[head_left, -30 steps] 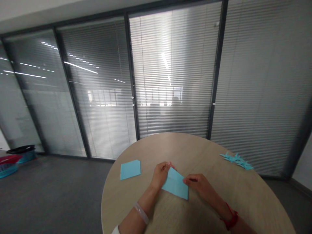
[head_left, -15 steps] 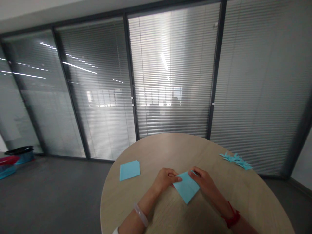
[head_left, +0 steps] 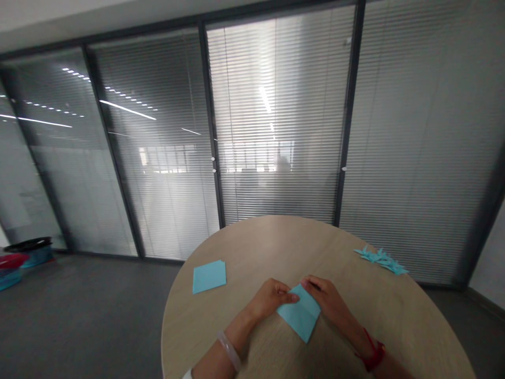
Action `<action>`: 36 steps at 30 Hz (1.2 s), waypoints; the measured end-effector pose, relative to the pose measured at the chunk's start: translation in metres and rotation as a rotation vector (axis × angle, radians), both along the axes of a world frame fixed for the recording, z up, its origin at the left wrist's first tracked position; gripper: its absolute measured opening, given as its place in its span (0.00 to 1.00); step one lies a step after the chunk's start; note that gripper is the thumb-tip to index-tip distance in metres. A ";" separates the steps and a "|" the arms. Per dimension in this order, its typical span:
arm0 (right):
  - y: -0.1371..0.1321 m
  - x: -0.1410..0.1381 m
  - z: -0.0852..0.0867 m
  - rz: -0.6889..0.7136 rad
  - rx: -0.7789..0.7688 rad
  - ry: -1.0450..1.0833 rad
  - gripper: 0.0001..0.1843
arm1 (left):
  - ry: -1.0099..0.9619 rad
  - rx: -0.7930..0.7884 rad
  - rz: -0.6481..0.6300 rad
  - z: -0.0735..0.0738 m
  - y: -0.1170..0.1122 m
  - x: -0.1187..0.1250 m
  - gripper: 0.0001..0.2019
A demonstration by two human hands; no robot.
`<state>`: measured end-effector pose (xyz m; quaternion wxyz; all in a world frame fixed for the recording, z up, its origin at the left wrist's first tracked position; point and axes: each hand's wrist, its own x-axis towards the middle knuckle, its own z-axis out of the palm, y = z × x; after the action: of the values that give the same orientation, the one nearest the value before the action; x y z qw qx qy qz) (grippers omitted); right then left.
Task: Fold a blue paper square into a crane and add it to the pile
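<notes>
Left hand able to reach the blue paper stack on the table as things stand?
Probably yes: the left hand is near the blue paper stack, with only open tabletop between them, though it is touching the folded blue paper.

Dim grey interior, backlit, wide-angle view.
Ceiling-light glare streaks the glass wall (head_left: pixel 126 110); blinds (head_left: pixel 276 105) glow brightest mid-frame; edges bow; paper (head_left: pixel 300 314) lit flat, shadows faint.

The left hand (head_left: pixel 270 300) and right hand (head_left: pixel 325 300) are covering the upper corner of the folded blue paper (head_left: pixel 300 316), hiding how its edges lie. The frame's bottom edge is cutting off the left forearm (head_left: pixel 224 352) and right forearm (head_left: pixel 389 366). Far right of the hands, the blue paper pieces (head_left: pixel 381 259) are showing too small to make out; far left, the baskets (head_left: pixel 10 268) are running off the frame; ahead, a figure (head_left: pixel 283 164) behind the blinds is blurring out.
</notes>
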<state>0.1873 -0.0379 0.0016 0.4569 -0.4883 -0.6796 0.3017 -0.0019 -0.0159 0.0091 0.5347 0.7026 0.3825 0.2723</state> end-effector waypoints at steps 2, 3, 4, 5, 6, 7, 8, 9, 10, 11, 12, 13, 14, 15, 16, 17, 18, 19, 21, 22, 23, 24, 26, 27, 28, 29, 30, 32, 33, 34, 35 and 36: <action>0.000 0.001 0.000 -0.027 0.040 0.057 0.23 | -0.053 -0.029 0.065 0.000 0.001 -0.001 0.24; 0.001 0.002 0.000 -0.041 0.081 0.085 0.24 | -0.100 -0.045 0.111 0.000 0.002 -0.001 0.24; 0.001 0.004 0.000 -0.051 0.138 0.101 0.25 | -0.157 -0.059 0.162 0.000 0.002 -0.001 0.24; 0.000 0.005 0.000 -0.051 0.204 0.096 0.26 | -0.220 -0.072 0.211 0.001 0.002 -0.001 0.24; 0.000 0.006 0.000 -0.040 0.271 0.073 0.26 | -0.288 -0.086 0.253 0.002 0.003 0.000 0.25; -0.001 0.007 -0.001 -0.020 0.332 0.034 0.26 | -0.354 -0.101 0.284 0.003 0.003 0.000 0.25; -0.001 0.007 -0.001 0.000 0.383 -0.015 0.26 | -0.410 -0.121 0.303 0.003 0.003 0.000 0.25; -0.002 0.008 -0.002 0.021 0.418 -0.067 0.26 | -0.455 -0.142 0.313 0.003 0.003 0.000 0.25; -0.003 0.007 -0.003 0.038 0.436 -0.117 0.25 | -0.487 -0.164 0.318 0.003 0.004 0.000 0.26; -0.004 0.007 -0.004 0.052 0.438 -0.162 0.24 | -0.506 -0.186 0.322 0.003 0.004 0.000 0.27; -0.004 0.006 -0.005 0.060 0.434 -0.199 0.22 | -0.516 -0.201 0.325 0.003 0.004 0.000 0.27; -0.004 0.005 -0.006 0.063 0.426 -0.226 0.19 | -0.522 -0.208 0.326 0.003 0.004 0.000 0.27; -0.004 0.005 -0.006 0.064 0.419 -0.243 0.16 | -0.526 -0.211 0.323 0.002 0.003 0.000 0.27; -0.003 0.004 -0.007 0.064 0.414 -0.248 0.14 | -0.529 -0.210 0.316 0.002 0.003 0.000 0.27; -0.002 0.004 -0.007 0.063 0.412 -0.242 0.12 | -0.531 -0.207 0.304 0.002 0.003 0.000 0.27; -0.001 0.004 -0.007 0.065 0.409 -0.231 0.11 | -0.532 -0.203 0.289 0.002 0.002 0.000 0.27; 0.000 0.004 -0.007 0.068 0.401 -0.218 0.10 | -0.533 -0.199 0.277 0.002 0.002 0.000 0.27; 0.000 0.005 -0.007 0.071 0.387 -0.203 0.10 | -0.528 -0.198 0.265 0.002 0.002 0.000 0.27; 0.001 0.005 -0.006 0.069 0.345 -0.165 0.09 | -0.506 -0.191 0.245 0.002 0.002 0.000 0.26; 0.001 0.005 -0.005 0.063 0.322 -0.140 0.09 | -0.488 -0.184 0.236 0.002 0.002 0.001 0.26; 0.000 0.005 -0.004 0.052 0.302 -0.113 0.10 | -0.467 -0.175 0.228 0.002 0.002 0.001 0.25; 0.000 0.005 -0.003 0.040 0.283 -0.085 0.11 | -0.450 -0.164 0.220 0.003 0.002 0.001 0.25; -0.001 0.005 -0.001 0.027 0.239 -0.035 0.13 | -0.428 -0.142 0.197 0.005 0.000 0.002 0.25; -0.001 0.005 0.000 0.025 0.213 -0.010 0.13 | -0.423 -0.135 0.187 0.006 -0.001 0.003 0.25; 0.000 0.006 0.000 0.026 0.185 0.018 0.14 | -0.421 -0.135 0.178 0.007 -0.003 0.003 0.25; 0.001 0.006 0.001 0.026 0.153 0.050 0.16 | -0.419 -0.139 0.170 0.008 -0.004 0.004 0.24; 0.002 0.007 0.001 0.022 0.120 0.091 0.17 | -0.417 -0.147 0.163 0.009 -0.005 0.005 0.24; 0.004 0.007 0.002 0.028 0.055 0.183 0.20 | -0.412 -0.168 0.146 0.010 -0.007 0.007 0.23; 0.005 0.007 0.002 0.041 0.025 0.228 0.21 | -0.407 -0.177 0.137 0.010 -0.008 0.007 0.23; 0.004 0.006 0.003 0.055 -0.008 0.265 0.21 | -0.401 -0.182 0.130 0.010 -0.008 0.008 0.23; 0.004 0.006 0.004 0.070 -0.043 0.286 0.21 | -0.393 -0.186 0.125 0.010 -0.008 0.009 0.22; 0.003 0.005 0.005 0.082 -0.079 0.290 0.21 | -0.385 -0.187 0.121 0.009 -0.008 0.009 0.22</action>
<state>0.1926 -0.0350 0.0070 0.5181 -0.4290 -0.6133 0.4140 0.0074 -0.0239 0.0184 0.6435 0.5608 0.3385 0.3961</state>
